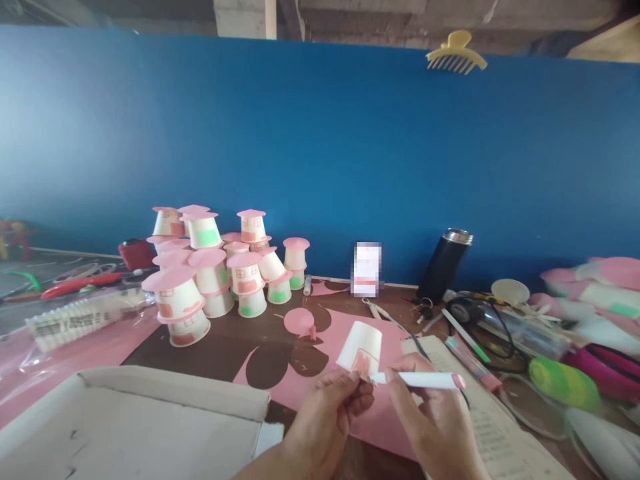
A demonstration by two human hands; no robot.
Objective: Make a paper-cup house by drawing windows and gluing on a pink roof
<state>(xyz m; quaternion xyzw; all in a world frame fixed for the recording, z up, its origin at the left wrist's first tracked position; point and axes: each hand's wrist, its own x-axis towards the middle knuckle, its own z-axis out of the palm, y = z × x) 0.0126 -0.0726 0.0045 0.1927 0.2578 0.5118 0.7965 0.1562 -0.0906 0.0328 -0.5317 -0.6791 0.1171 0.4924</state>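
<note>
In the head view my left hand [327, 417] pinches the rim of a white paper cup [361, 340], which is tilted upside down and has a pinkish-red door shape drawn near its rim. My right hand [433, 413] grips a white marker pen [423, 380] with a pink end, its tip at the cup's lower edge. Beneath both hands lies a sheet of pink paper [380, 427] with round holes cut in it. A loose pink paper disc [299, 321] rests just behind, with a small pink pen cap [313, 333] beside it.
Stacked cups with pink paper roofs [173, 293] stand at the left back. An open cardboard box [165, 427] is at front left. On the right are a black bottle [445, 265], a printed paper [493, 413], other markers [467, 337] and a green-yellow roll [563, 383].
</note>
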